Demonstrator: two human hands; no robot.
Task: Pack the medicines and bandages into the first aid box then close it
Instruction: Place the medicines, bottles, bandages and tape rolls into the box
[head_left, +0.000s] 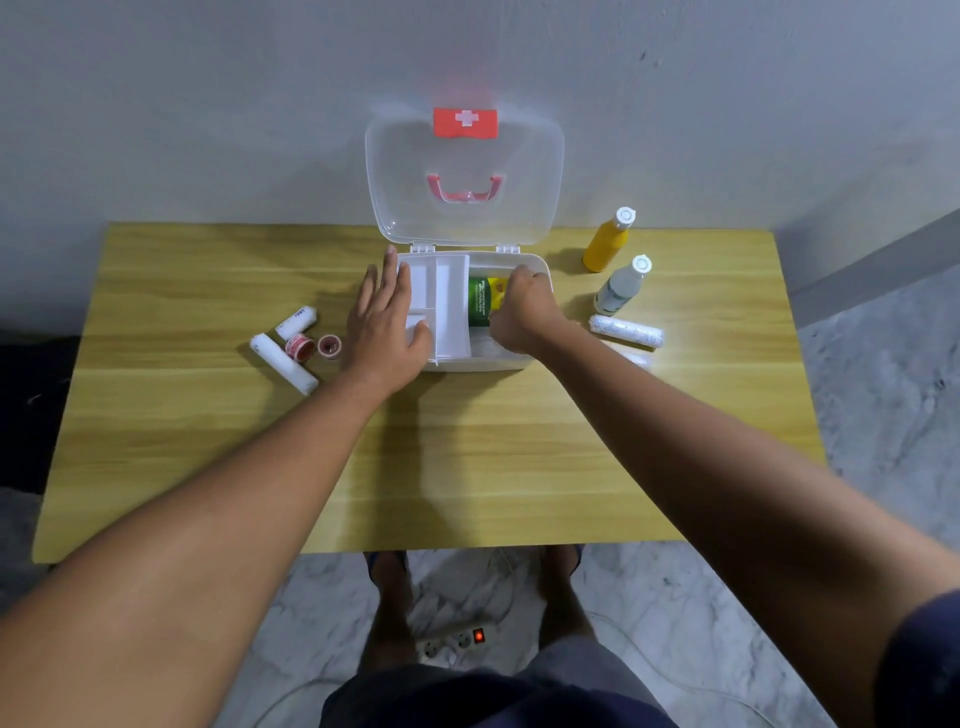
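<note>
Head view shows the wooden table (208, 467), then the open first aid box (537, 267), where the left hand (387, 325) lies flat, fingers apart, steadying the tray (449, 306) while the right hand (524, 312), curled on the green medicine packet (479, 301), should seat it flat, long axis toward the lid (462, 176).

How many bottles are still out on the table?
2, both right of the open first aid box: a yellow bottle toward the back and a clear bottle just in front of it. None show inside, though the hands cover part of the box.
</note>
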